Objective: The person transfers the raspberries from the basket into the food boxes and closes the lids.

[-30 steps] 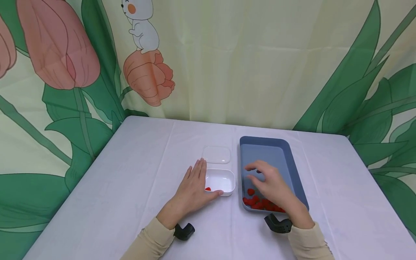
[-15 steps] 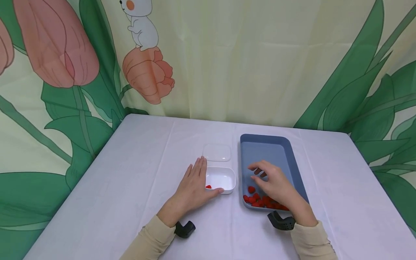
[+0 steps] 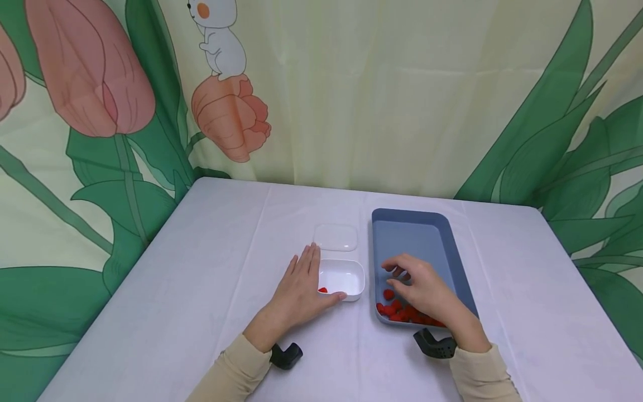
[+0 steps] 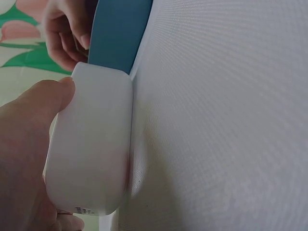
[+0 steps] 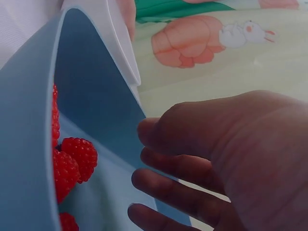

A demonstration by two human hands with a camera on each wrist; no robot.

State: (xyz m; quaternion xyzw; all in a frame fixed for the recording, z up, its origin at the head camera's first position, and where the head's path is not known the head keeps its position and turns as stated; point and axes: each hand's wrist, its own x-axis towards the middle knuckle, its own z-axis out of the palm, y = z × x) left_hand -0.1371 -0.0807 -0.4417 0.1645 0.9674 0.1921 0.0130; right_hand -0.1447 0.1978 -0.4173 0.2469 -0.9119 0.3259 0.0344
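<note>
My left hand [image 3: 296,296] rests against a small white box [image 3: 349,279], its straight fingers along the left side and its thumb on the near rim. A bit of red fruit [image 3: 323,290] shows inside the box, partly hidden by that hand. To the right, my right hand [image 3: 422,287] hovers over a blue-grey tray [image 3: 414,237], fingers loosely bent and thumb apart. Nothing lies between its fingertips in the right wrist view. Raspberries [image 5: 81,158] are gathered at the tray's near end, several of them under the right hand and wrist.
A clear, shallow lid [image 3: 335,237] lies just beyond the white box. A white cloth [image 3: 201,268] covers the table, and a curtain [image 3: 361,100] with printed flowers hangs behind it. Each wrist carries a black camera mount [image 3: 286,356].
The right hand has shifted slightly right and nearer, its fingers and thumb drawing a little closer together. My left hand and the box keep their places.
</note>
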